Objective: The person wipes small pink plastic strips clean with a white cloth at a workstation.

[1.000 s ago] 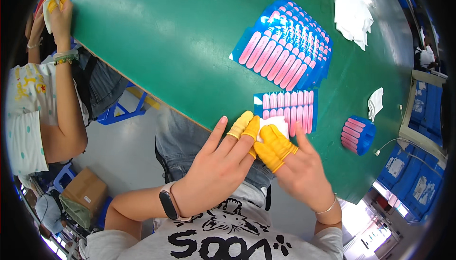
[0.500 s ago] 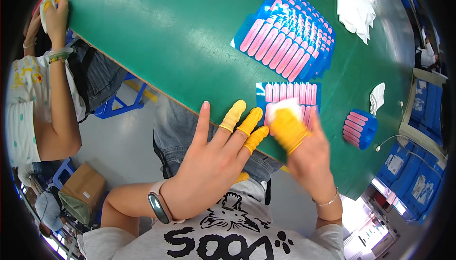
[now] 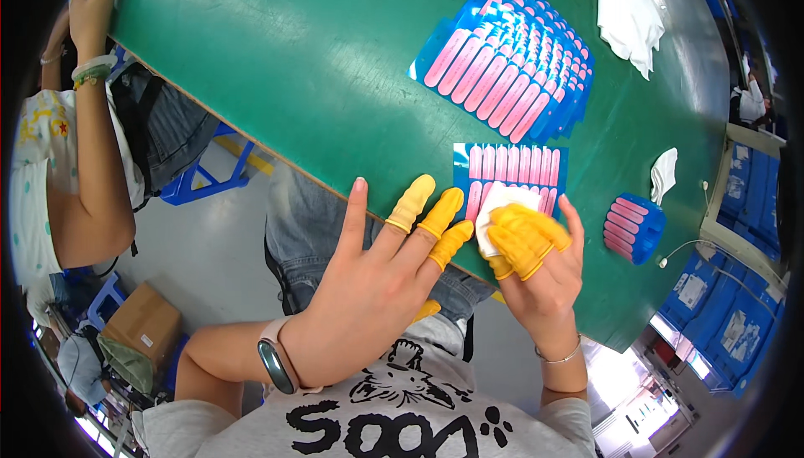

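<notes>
A blue sheet with rows of pink rounded strips (image 3: 517,162) lies flat near the table's front edge. On its lower part my right hand (image 3: 540,278), in yellow finger cots, presses a folded white cloth (image 3: 507,196) between its fingers. My left hand (image 3: 360,295) is open, fingers spread at the table edge. Several of its fingers wear yellow cots, the index finger is bare, and the little fingertip is beside the sheet's lower left corner. Beyond the sheet lies a fanned stack of similar blue and pink sheets (image 3: 494,81).
On the green table (image 3: 276,56), a curled blue and pink sheet (image 3: 634,228) stands at the right, near a small white cloth (image 3: 663,175). A larger white cloth (image 3: 628,18) lies far right. Another person's arm (image 3: 96,156) is at the left. Blue crates (image 3: 733,316) stand beyond the right edge.
My right hand, blurred before, has shifted slightly toward me and turned, with the cloth still held. My left hand has hardly moved. The other person's hands have moved up and left.
</notes>
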A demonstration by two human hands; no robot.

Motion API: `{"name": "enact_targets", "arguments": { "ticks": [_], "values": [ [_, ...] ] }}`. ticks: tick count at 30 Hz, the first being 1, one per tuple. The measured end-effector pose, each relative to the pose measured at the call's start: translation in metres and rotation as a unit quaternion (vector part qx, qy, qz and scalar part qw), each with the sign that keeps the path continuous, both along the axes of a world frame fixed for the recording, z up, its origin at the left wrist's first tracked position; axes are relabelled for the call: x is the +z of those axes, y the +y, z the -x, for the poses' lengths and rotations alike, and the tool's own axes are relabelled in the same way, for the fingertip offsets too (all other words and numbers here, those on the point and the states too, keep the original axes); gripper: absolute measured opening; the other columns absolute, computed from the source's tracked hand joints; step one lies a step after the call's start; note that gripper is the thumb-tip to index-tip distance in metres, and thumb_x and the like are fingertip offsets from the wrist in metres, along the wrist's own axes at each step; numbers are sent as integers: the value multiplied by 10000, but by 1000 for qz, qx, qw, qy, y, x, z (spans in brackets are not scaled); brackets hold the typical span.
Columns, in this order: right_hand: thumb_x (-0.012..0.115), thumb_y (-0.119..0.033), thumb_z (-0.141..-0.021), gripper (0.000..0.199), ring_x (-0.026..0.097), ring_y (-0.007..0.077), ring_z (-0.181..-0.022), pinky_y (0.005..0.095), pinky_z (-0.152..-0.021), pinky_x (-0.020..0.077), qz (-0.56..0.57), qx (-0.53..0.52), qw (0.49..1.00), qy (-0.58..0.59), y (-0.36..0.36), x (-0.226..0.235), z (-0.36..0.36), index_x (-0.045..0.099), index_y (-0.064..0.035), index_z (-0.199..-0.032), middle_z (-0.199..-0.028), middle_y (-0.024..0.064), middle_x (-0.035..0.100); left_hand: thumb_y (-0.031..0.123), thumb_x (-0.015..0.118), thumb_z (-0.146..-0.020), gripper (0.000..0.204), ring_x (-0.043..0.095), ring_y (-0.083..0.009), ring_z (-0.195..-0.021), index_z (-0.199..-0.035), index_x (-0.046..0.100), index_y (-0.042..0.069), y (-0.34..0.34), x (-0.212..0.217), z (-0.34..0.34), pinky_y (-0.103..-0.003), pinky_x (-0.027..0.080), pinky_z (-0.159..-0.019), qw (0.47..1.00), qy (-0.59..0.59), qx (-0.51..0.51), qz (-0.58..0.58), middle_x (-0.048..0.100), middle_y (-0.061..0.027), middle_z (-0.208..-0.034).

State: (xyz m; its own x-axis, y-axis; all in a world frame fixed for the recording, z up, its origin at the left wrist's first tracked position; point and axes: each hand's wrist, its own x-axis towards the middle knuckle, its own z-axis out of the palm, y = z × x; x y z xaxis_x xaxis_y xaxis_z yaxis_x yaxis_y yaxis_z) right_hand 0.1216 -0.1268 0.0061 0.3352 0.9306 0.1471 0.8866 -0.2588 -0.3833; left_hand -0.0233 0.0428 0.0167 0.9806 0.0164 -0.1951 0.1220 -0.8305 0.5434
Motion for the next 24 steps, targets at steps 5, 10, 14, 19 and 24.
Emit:
{"name": "enact_targets", "arguments": {
  "ticks": [5, 10, 14, 19, 24],
  "values": [
    [779, -153, -699, 376, 569, 240, -1085, 560, -1052, 341, 14, -103, 995, -11, -1, -4, 5, 733, -117, -1070, -1203, 33, 647, 358, 738, -729, 741, 319, -332, -1422, -1379, 529, 70, -1, -1, 1, -690, 149, -1121, 1000, -1, -5, -15, 461, -114, -1446],
    [744, -128, -728, 373, 581, 280, -1164, 617, -1086, 297, 43, -27, 997, -66, -4, -5, 10, 719, -101, -1099, -1221, 46, 647, 356, 738, -732, 730, 323, -340, -1418, -1372, 534, 71, -3, -1, 1, -692, 158, -1117, 1000, -6, -1, -17, 461, -116, -1444],
    [712, -91, -749, 374, 581, 297, -1236, 669, -1126, 229, 55, -20, 996, -67, -5, -3, -15, 706, -63, -1122, -1228, 88, 659, 354, 737, -732, 716, 329, -347, -1414, -1355, 547, 56, -3, -1, -1, -692, 159, -1117, 1000, -19, 4, -22, 456, -120, -1449],
    [707, -102, -759, 393, 617, 269, -1192, 604, -1108, 327, 76, 57, 995, -23, 2, 10, 1, 698, -42, -1147, -1225, 123, 660, 342, 734, -733, 704, 331, -348, -1413, -1344, 554, 42, -5, -1, 0, -689, 158, -1119, 1000, -10, 5, -27, 448, -124, -1458],
    [673, -66, -764, 367, 622, 265, -1182, 584, -1113, 332, 82, 47, 994, -49, -1, 10, 7, 708, -41, -1129, -1206, 115, 666, 329, 725, -744, 697, 332, -349, -1413, -1355, 547, 43, -6, 0, 1, -689, 156, -1119, 1000, -5, 6, -24, 455, -126, -1453]
  ]
}}
